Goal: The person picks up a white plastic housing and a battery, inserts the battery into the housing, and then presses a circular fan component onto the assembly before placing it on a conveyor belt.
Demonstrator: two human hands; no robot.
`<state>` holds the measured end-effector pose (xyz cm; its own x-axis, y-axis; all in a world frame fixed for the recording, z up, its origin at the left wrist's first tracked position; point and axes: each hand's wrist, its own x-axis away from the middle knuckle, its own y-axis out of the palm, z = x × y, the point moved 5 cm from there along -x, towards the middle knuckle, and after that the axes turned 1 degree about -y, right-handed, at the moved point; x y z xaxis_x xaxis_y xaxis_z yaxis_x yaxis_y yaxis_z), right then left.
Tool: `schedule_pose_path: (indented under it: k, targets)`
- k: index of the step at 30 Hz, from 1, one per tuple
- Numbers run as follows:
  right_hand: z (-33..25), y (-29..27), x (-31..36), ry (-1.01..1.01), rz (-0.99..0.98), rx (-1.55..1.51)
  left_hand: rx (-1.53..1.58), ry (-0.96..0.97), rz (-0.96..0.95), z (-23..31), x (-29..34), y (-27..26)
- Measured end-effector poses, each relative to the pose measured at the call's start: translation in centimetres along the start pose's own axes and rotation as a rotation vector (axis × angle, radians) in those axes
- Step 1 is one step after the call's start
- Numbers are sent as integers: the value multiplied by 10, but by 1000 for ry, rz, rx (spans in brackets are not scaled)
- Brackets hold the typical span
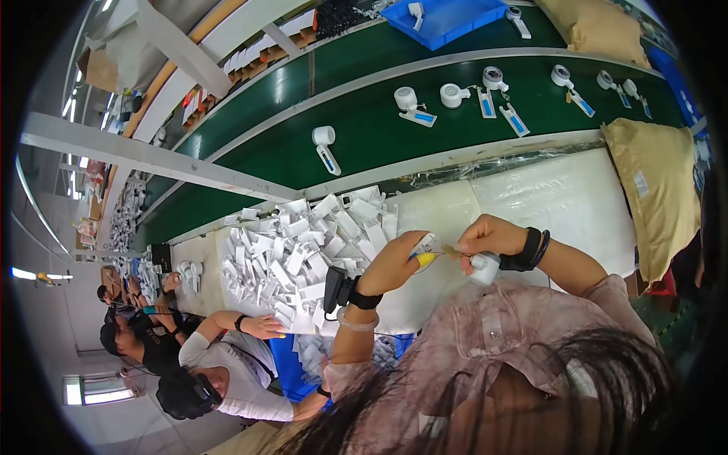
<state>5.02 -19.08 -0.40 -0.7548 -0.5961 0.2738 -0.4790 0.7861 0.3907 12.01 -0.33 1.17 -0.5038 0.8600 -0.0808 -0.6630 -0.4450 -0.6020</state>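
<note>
My left hand point(394, 264) is closed around a small white plastic part point(428, 243). Something yellow point(426, 259) is at its thumb tip, perhaps a finger cover. Close beside it, my right hand point(494, 236) has its thumb and forefinger pinched near a thin tan piece point(449, 249). The lower fingers of that hand are curled at a white rounded head point(484, 268), like those on the belt. Thin wires appear between the hands, but their ends are too small to make out. A big heap of white plastic handle shells point(296, 246) lies left of my hands.
Beyond the white worktable point(550, 189) runs a green conveyor belt point(364, 144) carrying several round-headed white units with handles. A blue tray point(447, 23) sits at the back. A tan sack point(654, 193) stands right. To the left, a co-worker's hand point(263, 327) rests by the heap, above a blue bin point(287, 368).
</note>
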Motion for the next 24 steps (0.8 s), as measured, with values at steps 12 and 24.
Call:
schedule_pose_path:
  k: [12, 24]
  targets:
    - [-29, 46, 42, -770, 802, 1088, 908, -342, 378, 24, 14, 50]
    - [-17, 69, 61, -883, 801, 1069, 1066, -257, 370, 59, 20, 74]
